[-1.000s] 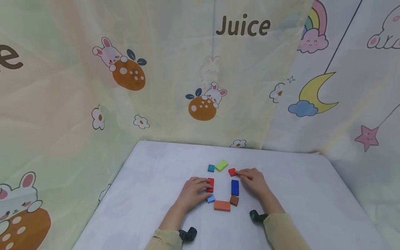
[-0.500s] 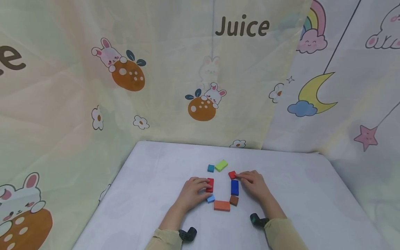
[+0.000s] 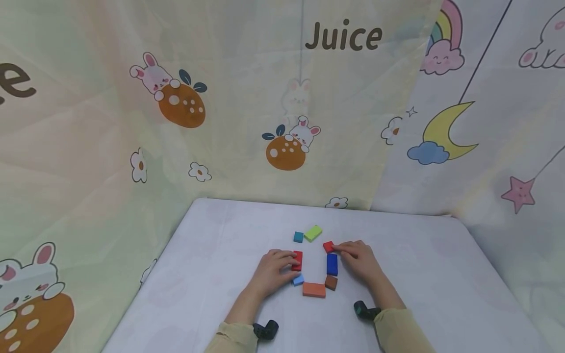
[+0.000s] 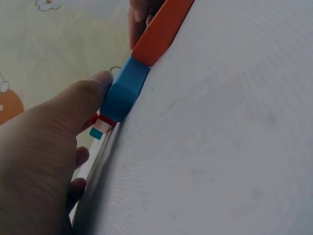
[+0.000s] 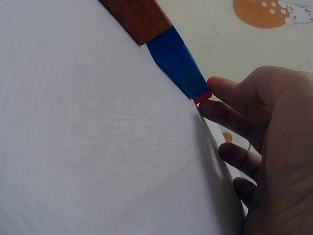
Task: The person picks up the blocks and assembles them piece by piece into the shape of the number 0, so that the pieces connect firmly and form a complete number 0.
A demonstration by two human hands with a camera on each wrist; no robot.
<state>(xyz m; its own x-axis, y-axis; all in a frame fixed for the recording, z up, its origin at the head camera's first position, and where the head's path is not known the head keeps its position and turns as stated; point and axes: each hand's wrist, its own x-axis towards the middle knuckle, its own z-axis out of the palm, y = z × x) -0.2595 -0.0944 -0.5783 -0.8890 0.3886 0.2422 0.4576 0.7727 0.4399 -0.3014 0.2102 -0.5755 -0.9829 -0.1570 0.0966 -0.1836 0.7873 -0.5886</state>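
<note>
Small coloured blocks lie in a rough ring on the white table. On its left side, my left hand (image 3: 271, 272) rests with relaxed fingers over an upright-lying red block (image 3: 297, 261), the thumb at a small light blue block (image 4: 124, 90). The right hand (image 3: 359, 257) pinches a small red block (image 3: 328, 246) between thumb and finger, at the far end of a dark blue block (image 3: 332, 264). A brown block (image 3: 331, 283) sits at the dark blue block's near end. An orange block (image 3: 314, 290) forms the near side.
At the ring's far side lie a teal block (image 3: 298, 237) and a slanted lime green block (image 3: 313, 233). Black wrist devices (image 3: 266, 330) sit by both sleeves. A printed cloth (image 3: 247, 98) hangs behind the white table (image 3: 229, 235).
The small red block has shifted slightly nearer the dark blue block, with the right hand moving along. My left hand has stayed in place.
</note>
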